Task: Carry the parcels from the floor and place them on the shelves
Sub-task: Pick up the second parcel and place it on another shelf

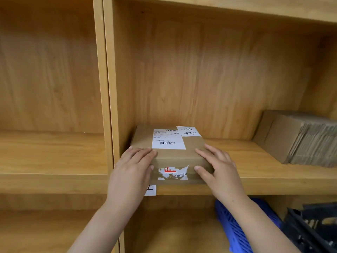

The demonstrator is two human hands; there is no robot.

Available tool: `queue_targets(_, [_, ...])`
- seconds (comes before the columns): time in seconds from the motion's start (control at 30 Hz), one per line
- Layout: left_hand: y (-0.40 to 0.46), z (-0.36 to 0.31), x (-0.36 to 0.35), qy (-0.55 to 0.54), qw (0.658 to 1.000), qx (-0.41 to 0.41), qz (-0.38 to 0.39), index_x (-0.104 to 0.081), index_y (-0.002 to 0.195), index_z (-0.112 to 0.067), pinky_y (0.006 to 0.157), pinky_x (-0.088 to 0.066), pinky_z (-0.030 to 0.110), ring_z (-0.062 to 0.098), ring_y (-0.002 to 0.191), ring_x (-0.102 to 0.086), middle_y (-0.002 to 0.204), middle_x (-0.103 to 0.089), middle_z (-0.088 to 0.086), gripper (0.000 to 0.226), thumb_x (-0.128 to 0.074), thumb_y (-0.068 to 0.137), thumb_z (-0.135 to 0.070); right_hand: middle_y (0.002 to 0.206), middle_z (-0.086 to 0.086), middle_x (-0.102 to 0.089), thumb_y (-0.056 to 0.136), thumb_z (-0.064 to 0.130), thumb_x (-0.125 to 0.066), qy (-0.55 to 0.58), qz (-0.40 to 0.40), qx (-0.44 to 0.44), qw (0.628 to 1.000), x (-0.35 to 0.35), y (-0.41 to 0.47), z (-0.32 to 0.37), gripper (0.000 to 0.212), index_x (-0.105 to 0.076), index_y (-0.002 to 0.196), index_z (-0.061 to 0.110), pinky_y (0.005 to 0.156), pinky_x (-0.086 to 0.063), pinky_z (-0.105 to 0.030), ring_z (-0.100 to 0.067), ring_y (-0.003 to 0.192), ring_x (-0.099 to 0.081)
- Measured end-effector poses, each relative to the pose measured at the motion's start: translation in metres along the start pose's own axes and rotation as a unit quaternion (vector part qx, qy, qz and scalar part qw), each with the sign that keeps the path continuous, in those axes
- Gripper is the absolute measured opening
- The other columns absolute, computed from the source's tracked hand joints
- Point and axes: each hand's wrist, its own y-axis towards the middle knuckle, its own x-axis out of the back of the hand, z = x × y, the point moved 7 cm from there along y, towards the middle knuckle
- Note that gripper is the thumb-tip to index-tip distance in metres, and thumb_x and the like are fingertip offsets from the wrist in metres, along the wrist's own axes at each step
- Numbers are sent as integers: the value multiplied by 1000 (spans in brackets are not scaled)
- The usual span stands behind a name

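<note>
A brown cardboard parcel (pixel 175 157) with a white shipping label and a handwritten white note rests flat on the wooden shelf (pixel 255 178), close to the left divider. My left hand (pixel 133 170) grips its near left corner, fingers on top and thumb on the front face. My right hand (pixel 218 167) holds the near right corner the same way. Torn red-and-white tape shows on the parcel's front face between my thumbs.
A stack of flattened cardboard (pixel 300 139) lies at the right end of the same shelf. A vertical divider (pixel 109 106) separates the left compartment. A small white label (pixel 151 190) hangs on the shelf edge. Below are a blue plastic crate (pixel 235 229) and a black object (pixel 313 227).
</note>
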Motion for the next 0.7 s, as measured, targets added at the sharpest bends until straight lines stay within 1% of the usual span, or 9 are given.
queue_targets(0.1, [12, 2, -7, 36, 999, 9, -5, -66, 113, -17, 104, -33, 34, 21, 109, -60, 113, -69, -1, 37, -68, 77, -13, 141, 7, -47, 83, 42, -59, -10, 0, 2, 1000, -9, 14, -5, 46, -53, 128, 38, 103, -23, -32, -15, 132, -34])
queue_targets(0.2, [22, 4, -15, 61, 998, 25, -5, -66, 110, -16, 102, -37, 37, 23, 107, -61, 111, -70, 1, 38, -70, 73, -8, 141, 5, -47, 85, 38, -61, -28, 7, 10, 1000, -17, 26, -8, 46, -51, 130, 37, 105, -25, -35, -17, 133, -34])
queue_targets(0.33, [32, 6, -23, 76, 996, 44, 0, -67, 107, -16, 100, -41, 40, 24, 106, -63, 109, -70, 1, 39, -71, 70, -4, 142, 5, -47, 86, 37, -60, -28, 14, 10, 999, -25, 37, -11, 46, -50, 131, 34, 105, -28, -38, -19, 134, -34])
queue_targets(0.47, [37, 10, -34, 80, 995, 66, 7, -64, 110, -15, 104, -38, 41, 26, 111, -60, 114, -68, 2, 40, -67, 73, -1, 144, 4, -44, 88, 37, -56, -37, 18, 10, 999, -31, 42, -13, 47, -47, 133, 33, 105, -29, -39, -20, 136, -31])
queue_targets(0.53, [38, 10, -37, 86, 994, 71, -1, -64, 110, -15, 105, -36, 41, 26, 113, -59, 116, -68, 3, 39, -66, 74, -2, 145, 3, -44, 88, 37, -56, -31, 15, 12, 999, -32, 43, -14, 47, -47, 133, 32, 105, -30, -41, -21, 136, -31])
queue_targets(0.63, [39, 8, -39, 102, 992, 74, -10, -64, 111, -14, 106, -33, 39, 27, 114, -58, 116, -68, 4, 39, -66, 74, -1, 143, 1, -46, 86, 35, -58, -25, 11, 12, 1000, -33, 46, -15, 47, -50, 132, 30, 104, -31, -43, -24, 135, -33])
queue_targets(0.7, [38, 5, -38, 116, 990, 78, -14, -63, 114, -15, 106, -28, 37, 27, 117, -57, 119, -67, 5, 42, -66, 74, -2, 143, -1, -47, 86, 34, -59, -22, 11, 16, 1000, -34, 47, -16, 47, -51, 132, 29, 105, -30, -45, -25, 135, -34])
